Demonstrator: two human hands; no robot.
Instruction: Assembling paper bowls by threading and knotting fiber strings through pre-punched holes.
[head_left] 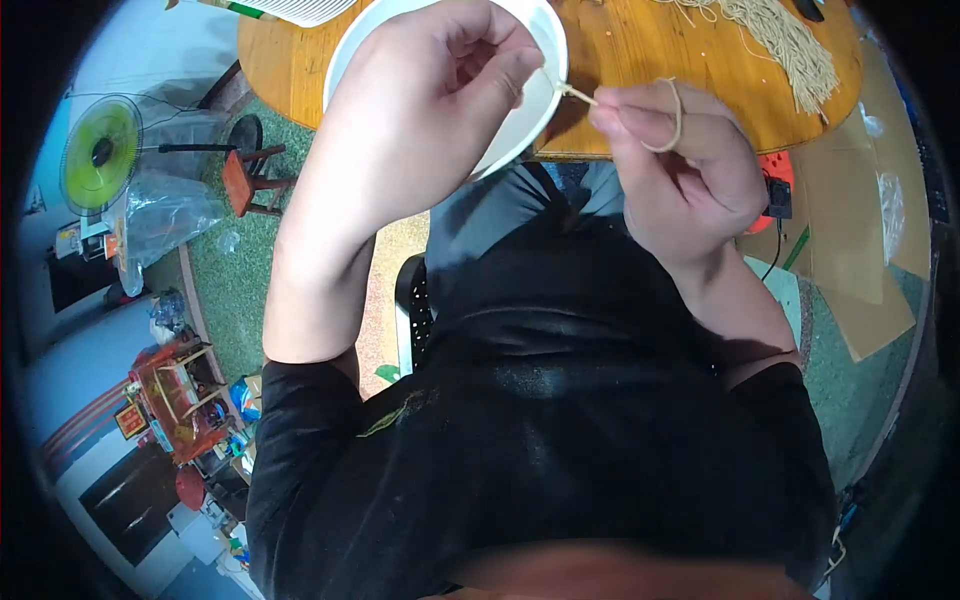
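A thin beige cord (578, 94) is stretched short between my two hands, with a small knot-like lump near its middle. My left hand (445, 95) is closed, its thumb and forefinger pinching the cord's left end over a white basin (548, 125). Just past the basin's right side, my right hand (690, 165) pinches the other end between thumb and fingertips. A loop of the cord curls over its fingers. A bundle of similar beige cords (790, 55) lies on the wooden table (630, 50) beyond my right hand.
Flattened cardboard (850, 210) leans at the right, near a red perforated object (768, 170) and a black adapter (778, 198) with a cable. To the left stand a green fan (102, 152) and a small wooden stool (240, 183). The table's curved edge runs below my hands.
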